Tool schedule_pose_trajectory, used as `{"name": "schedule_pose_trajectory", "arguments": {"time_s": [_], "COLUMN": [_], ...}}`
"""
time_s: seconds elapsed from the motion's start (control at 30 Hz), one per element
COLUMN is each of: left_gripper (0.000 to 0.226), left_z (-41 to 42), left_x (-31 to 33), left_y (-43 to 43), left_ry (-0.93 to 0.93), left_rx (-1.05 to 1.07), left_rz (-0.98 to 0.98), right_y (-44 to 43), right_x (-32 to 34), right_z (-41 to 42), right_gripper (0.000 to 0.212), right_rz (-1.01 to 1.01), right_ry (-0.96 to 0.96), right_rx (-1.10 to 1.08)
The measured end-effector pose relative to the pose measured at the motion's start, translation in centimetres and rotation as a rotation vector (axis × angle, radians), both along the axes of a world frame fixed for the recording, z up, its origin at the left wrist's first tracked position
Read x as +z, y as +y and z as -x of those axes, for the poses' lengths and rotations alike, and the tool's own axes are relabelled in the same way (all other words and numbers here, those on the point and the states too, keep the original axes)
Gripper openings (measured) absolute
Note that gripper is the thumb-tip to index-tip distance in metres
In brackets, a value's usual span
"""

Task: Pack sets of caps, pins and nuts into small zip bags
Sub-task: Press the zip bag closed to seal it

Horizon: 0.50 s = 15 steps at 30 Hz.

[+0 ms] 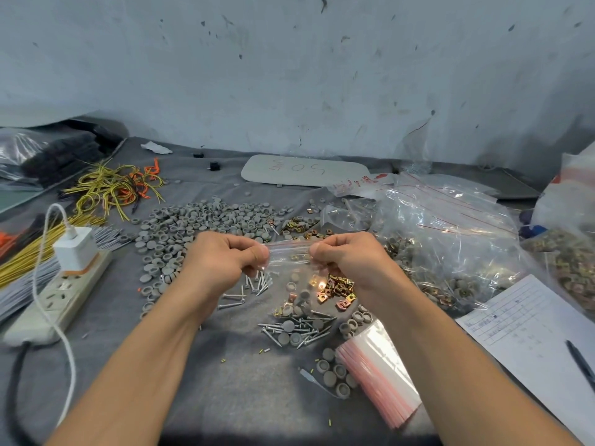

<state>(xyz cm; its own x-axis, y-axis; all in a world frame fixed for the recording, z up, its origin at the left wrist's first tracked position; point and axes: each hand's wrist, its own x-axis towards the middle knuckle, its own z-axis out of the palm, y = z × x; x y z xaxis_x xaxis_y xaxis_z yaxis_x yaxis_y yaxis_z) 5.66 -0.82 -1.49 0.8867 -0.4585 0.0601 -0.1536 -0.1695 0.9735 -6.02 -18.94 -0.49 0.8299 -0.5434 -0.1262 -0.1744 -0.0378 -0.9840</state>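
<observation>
Clear zip bag (pixel 289 252) is pinched at its top by left hand (pixel 222 259) and right hand (pixel 351 259), above the nuts (pixel 336 289).

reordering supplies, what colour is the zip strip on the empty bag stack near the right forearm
Pink, along one edge of the empty bag stack; the head view shows it.

Grey caps (pixel 199 220), brassy gold nuts (pixel 338 289), silver pins (pixel 289 331), red-striped clear zip bag (pixel 289 252), yellow-orange wires (pixel 119 185) on grey cloth (pixel 241 397).

Bare left hand (pixel 222 260), bare right hand (pixel 352 260), bare forearms (pixel 145 349)
</observation>
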Motion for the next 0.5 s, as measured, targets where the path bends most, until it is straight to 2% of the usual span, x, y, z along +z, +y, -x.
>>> {"name": "schedule_pose_trajectory", "arguments": {"time_s": [0.17, 0.3, 0.5], "left_gripper": [0.017, 0.008, 0.010], "left_z": [0.0, 0.3, 1.1], "left_x": [-0.5, -0.7, -0.5], "left_y": [0.1, 0.0, -1.1], "left_ry": [0.022, 0.018, -0.045], "left_rx": [-0.050, -0.079, -0.094], "left_rz": [0.015, 0.058, 0.079], "right_y": [0.2, 0.5, 1.2], "right_x": [-0.1, -0.2, -0.2], "right_z": [-0.2, 0.0, -0.3], "right_gripper": [0.015, 0.008, 0.005], "right_rz": [0.026, 0.090, 0.119], "right_ry": [0.001, -0.027, -0.109], "right_rx": [0.039, 0.065, 0.049]}}
